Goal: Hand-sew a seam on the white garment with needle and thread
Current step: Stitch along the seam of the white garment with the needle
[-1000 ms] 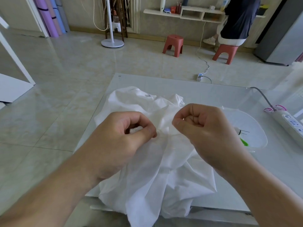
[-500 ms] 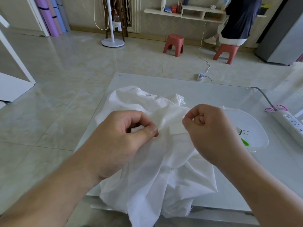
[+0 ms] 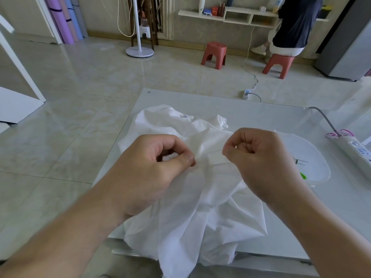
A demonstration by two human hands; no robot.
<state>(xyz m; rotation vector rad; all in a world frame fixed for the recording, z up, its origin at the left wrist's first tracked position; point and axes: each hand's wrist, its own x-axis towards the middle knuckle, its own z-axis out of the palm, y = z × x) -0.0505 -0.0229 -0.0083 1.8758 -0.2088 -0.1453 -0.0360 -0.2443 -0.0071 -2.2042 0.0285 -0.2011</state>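
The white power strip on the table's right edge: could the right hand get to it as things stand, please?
Probably yes: the power strip lies just beyond the right hand, with only the shallow white tray between. But its fingers pinch something at the white garment and must let go first.

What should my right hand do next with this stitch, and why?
Probably draw the right hand out to the right to tighten the stitch: its curled fingers pinch at the folded edge of the white garment, while the left hand pinches that edge close beside it.
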